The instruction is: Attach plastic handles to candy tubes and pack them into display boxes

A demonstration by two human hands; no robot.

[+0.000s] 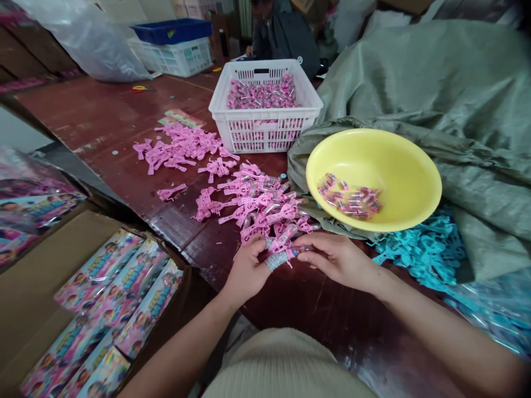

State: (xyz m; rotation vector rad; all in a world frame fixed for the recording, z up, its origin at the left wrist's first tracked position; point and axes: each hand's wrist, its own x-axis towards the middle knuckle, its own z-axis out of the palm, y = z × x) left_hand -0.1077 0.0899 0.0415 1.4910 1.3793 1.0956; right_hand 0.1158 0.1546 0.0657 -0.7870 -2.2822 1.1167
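My left hand, with grey wrapping on its thumb and a finger, is closed around a pink plastic piece that carries a clear tube. Opposite it, my right hand pinches a small clear tube against the same piece. Just beyond both hands lies a heap of pink pieces fitted with clear tubes. Flat pink pieces without visible tubes form another pile farther back. To the right, a yellow basin holds small pink-and-clear tubes.
Behind the piles stands a white basket full of pink-and-clear tubes. Turquoise pieces lie right, beside a grey-green sheet. An open carton with printed packs is at lower left. Scissors lie farther off; a person sits behind the basket.
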